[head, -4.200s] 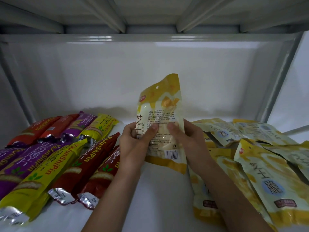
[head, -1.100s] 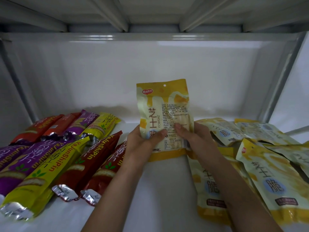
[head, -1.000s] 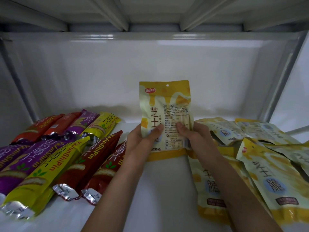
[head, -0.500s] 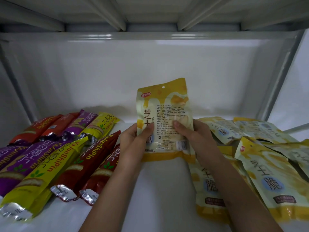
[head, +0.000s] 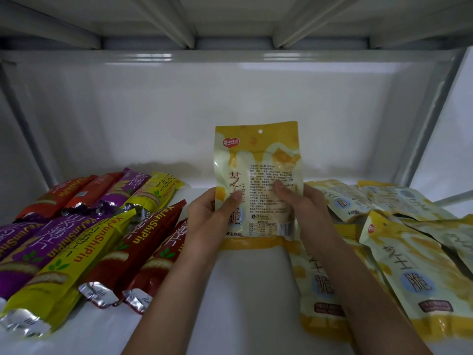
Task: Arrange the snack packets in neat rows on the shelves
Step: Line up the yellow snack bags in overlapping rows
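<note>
Hands hold yellow packet upright, hang-hole end up

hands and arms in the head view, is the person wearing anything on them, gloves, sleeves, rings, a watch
Nothing worn shows. The left hand and right hand are bare, no gloves, and no rings visible on the fingers. Both forearms are bare to the frame's bottom edge: no sleeves, watch or bracelet in view.
</note>
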`<state>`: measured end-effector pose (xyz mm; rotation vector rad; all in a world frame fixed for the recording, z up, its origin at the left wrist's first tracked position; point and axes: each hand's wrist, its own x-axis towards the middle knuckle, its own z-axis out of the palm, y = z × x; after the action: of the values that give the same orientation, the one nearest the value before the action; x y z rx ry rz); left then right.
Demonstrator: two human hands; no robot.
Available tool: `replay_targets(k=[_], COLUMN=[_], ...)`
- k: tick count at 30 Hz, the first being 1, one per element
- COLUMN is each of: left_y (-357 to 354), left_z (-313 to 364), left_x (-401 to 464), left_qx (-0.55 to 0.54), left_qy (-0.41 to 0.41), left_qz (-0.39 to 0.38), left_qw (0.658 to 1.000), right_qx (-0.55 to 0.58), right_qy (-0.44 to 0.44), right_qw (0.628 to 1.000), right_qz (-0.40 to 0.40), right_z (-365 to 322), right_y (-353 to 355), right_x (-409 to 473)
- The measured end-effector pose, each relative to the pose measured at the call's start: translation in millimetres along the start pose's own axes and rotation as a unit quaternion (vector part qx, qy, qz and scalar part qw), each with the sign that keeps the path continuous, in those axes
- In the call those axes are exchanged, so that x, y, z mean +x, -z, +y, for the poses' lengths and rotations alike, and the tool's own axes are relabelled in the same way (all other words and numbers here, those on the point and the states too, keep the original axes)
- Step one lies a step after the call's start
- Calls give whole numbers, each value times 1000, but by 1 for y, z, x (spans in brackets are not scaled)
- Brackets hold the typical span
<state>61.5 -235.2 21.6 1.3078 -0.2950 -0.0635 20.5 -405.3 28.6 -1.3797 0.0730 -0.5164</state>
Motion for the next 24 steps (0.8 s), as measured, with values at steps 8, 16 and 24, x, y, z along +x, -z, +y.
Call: replay_targets(k=[8,16,24], left_y=[0,0,0], left_z=[2,0,1], left_x=[-2,-2,-2], left_qx=[-17,-9,-32], left_qy=[30,2,-20], left_qz=[-10,6,9], left_qw=[999,1000,999], right_qx=[-24,33,-30], right_qy=[23,18,37], right_qw=[999,999,999], right_qz=[16,-18,-11], right_z=[3,-1,3], right_y=[4,0,-2], right_x=[0,-3,-3])
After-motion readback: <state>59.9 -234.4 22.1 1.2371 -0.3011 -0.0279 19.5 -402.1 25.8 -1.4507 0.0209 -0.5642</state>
